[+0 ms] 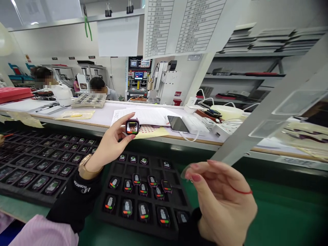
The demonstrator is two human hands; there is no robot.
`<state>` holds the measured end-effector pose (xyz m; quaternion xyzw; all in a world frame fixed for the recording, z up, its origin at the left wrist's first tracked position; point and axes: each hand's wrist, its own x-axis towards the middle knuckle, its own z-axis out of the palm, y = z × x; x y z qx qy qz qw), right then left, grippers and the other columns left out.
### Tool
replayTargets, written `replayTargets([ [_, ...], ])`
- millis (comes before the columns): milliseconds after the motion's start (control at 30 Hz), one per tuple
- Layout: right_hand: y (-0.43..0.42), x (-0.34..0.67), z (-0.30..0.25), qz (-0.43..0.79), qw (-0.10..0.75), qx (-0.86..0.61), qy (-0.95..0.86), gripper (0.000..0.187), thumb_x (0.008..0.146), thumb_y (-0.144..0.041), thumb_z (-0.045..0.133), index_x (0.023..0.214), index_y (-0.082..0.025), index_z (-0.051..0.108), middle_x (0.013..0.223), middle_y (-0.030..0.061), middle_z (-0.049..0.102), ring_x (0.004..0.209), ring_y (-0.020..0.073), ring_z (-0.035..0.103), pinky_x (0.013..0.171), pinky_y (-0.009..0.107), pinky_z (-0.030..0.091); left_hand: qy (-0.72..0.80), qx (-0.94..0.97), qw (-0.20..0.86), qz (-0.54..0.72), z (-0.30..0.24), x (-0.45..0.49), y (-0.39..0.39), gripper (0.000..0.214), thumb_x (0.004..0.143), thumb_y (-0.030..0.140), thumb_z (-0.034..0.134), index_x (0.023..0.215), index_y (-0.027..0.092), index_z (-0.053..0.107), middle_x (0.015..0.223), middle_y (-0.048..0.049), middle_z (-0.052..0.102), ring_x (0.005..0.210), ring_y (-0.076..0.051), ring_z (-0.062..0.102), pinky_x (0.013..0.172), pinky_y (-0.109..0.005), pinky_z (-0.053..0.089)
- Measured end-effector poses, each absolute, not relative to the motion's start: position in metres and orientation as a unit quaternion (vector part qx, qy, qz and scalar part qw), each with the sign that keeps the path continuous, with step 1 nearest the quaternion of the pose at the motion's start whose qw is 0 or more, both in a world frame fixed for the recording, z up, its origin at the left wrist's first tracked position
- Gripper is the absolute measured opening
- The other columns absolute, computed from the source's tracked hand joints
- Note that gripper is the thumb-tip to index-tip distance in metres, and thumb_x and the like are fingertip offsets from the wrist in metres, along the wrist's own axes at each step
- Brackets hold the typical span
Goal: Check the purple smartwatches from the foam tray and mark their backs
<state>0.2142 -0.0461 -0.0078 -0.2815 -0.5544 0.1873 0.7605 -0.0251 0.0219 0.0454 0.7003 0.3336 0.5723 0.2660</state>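
My left hand holds up a smartwatch body between thumb and fingers, its lit screen facing me with a picture and an orange and green strip. To the right, my right hand pinches a thin, clear, rounded piece of film between thumb and fingertips. Below and between the hands lies a black foam tray with several watch bodies in its pockets. Some watches, such as one dark-cased watch, rest across the dividers. Most of their screens show orange and green bars.
Another black tray full of watches lies at left. Behind stands a raised shelf with papers, a phone and white cables. A slanted grey post rises at right. The bench has a green mat. Two people sit beyond the shelf.
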Motion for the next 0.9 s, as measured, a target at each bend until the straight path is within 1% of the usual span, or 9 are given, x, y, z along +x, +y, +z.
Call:
replayTargets([
  [100, -0.046, 0.22, -0.008, 0.185, 0.765, -0.308, -0.534, 0.027, 0.087, -0.018, 0.082, 0.112, -0.02, 0.073, 0.088, 0.0041, 0.074, 0.075, 0.0188, 0.072, 0.066, 0.03, 0.063, 0.331, 0.7, 0.26, 0.576, 0.046, -0.02, 0.025, 0.061, 0.087, 0.03, 0.072, 0.144, 0.027, 0.053, 0.132, -0.0094, 0.065, 0.102, -0.021, 0.066, 0.085, -0.031, 0.058],
  [200, -0.046, 0.223, -0.007, 0.183, 0.769, -0.319, -0.523, 0.029, 0.086, -0.02, 0.083, 0.113, -0.019, 0.074, 0.088, 0.0044, 0.075, 0.075, 0.0188, 0.073, 0.066, 0.028, 0.063, 0.326, 0.705, 0.26, 0.574, 0.047, -0.017, 0.027, 0.061, 0.087, 0.03, 0.072, 0.145, 0.028, 0.053, 0.134, -0.0089, 0.064, 0.103, -0.021, 0.066, 0.087, -0.032, 0.057],
  [333, -0.045, 0.226, -0.007, 0.197, 0.775, -0.298, -0.521, 0.021, 0.086, -0.016, 0.082, 0.105, -0.019, 0.075, 0.086, 0.0032, 0.076, 0.074, 0.0161, 0.073, 0.07, 0.025, 0.063, 0.329, 0.714, 0.253, 0.564, 0.049, -0.02, 0.03, 0.063, 0.088, 0.03, 0.072, 0.147, 0.029, 0.05, 0.135, -0.0081, 0.063, 0.107, -0.021, 0.065, 0.093, -0.033, 0.056],
  [467, -0.043, 0.225, -0.006, 0.195, 0.779, -0.269, -0.532, 0.016, 0.085, -0.01, 0.081, 0.097, -0.019, 0.075, 0.087, 0.0034, 0.075, 0.074, 0.0166, 0.072, 0.067, 0.026, 0.063, 0.331, 0.717, 0.233, 0.567, 0.054, -0.024, 0.031, 0.064, 0.088, 0.032, 0.074, 0.147, 0.03, 0.05, 0.142, -0.0084, 0.058, 0.112, -0.022, 0.064, 0.096, -0.033, 0.056],
  [567, -0.041, 0.224, -0.003, 0.203, 0.776, -0.252, -0.541, 0.012, 0.086, -0.009, 0.078, 0.089, -0.02, 0.073, 0.086, 0.0039, 0.072, 0.076, 0.0178, 0.07, 0.063, 0.028, 0.061, 0.328, 0.718, 0.222, 0.573, 0.058, -0.026, 0.03, 0.063, 0.087, 0.033, 0.075, 0.145, 0.028, 0.051, 0.144, -0.0087, 0.057, 0.114, -0.023, 0.063, 0.095, -0.033, 0.056],
  [700, -0.04, 0.225, -0.002, 0.214, 0.774, -0.233, -0.548, 0.015, 0.088, -0.006, 0.074, 0.09, -0.021, 0.072, 0.085, 0.0034, 0.068, 0.075, 0.0169, 0.066, 0.062, 0.029, 0.058, 0.328, 0.72, 0.219, 0.572, 0.062, -0.025, 0.029, 0.064, 0.086, 0.035, 0.075, 0.145, 0.028, 0.051, 0.146, -0.0095, 0.055, 0.113, -0.022, 0.064, 0.093, -0.032, 0.057],
  [900, -0.039, 0.225, -0.002, 0.224, 0.769, -0.206, -0.562, 0.021, 0.089, 0.0, 0.07, 0.093, -0.021, 0.071, 0.085, 0.0027, 0.067, 0.076, 0.0153, 0.064, 0.068, 0.027, 0.057, 0.331, 0.725, 0.199, 0.57, 0.067, -0.024, 0.026, 0.063, 0.087, 0.039, 0.074, 0.144, 0.028, 0.051, 0.147, -0.01, 0.054, 0.107, -0.021, 0.066, 0.09, -0.031, 0.058],
])
